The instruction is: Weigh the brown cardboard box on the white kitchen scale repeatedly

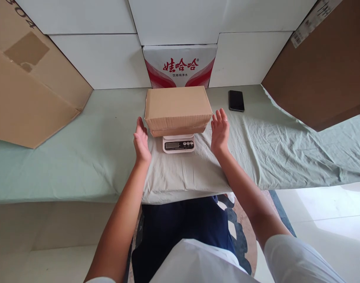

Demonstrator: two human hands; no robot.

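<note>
Head view. Box [176,102] atop scale [179,144], long axis left-right, between left hand [141,141] and right hand [220,131]. Both hands open, fingers extended, gripping nothing; each just beside box end, neither clearly nearer, contact uncertain. Printed carton [181,65] behind box; phone [236,101] beyond right hand; cloth [88,137] extends sideways, front edge toward wearer.

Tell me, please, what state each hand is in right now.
Left hand: open, holding nothing, beside the small cardboard box.
Right hand: open, holding nothing, at the box's other side; whether it touches cannot be told.
</note>
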